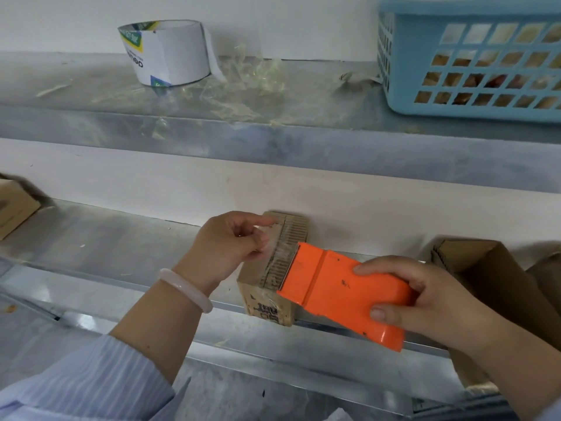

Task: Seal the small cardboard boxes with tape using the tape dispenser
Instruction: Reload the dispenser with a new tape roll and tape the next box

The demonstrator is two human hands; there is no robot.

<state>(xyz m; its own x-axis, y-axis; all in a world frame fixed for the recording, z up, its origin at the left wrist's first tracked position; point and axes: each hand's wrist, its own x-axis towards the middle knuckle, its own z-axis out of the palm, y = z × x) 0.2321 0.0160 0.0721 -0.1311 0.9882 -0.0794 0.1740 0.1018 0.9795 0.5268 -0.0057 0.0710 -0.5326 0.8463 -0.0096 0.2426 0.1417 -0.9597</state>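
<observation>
Up close, a small cardboard box (267,302) stands on a metal shelf (121,238), just beneath the left hand (226,244), whose curled fingers (258,221) pinch clear tape (274,252) against the box top. Right of those fingers, the right hand (425,299) grips an orange tape dispenser (340,293), thumb below, fingers on top; its front edge rests on the box. Well above the fingers sit a tape roll (165,53) and blue basket (467,71).

Counts on two metal shelves (91,95) (106,238)
One orange plastic tape dispenser (340,293); three brown cardboard boxes (261,296) (12,208) (491,278); one white tape roll (173,53); one blue plastic basket (455,16)
</observation>
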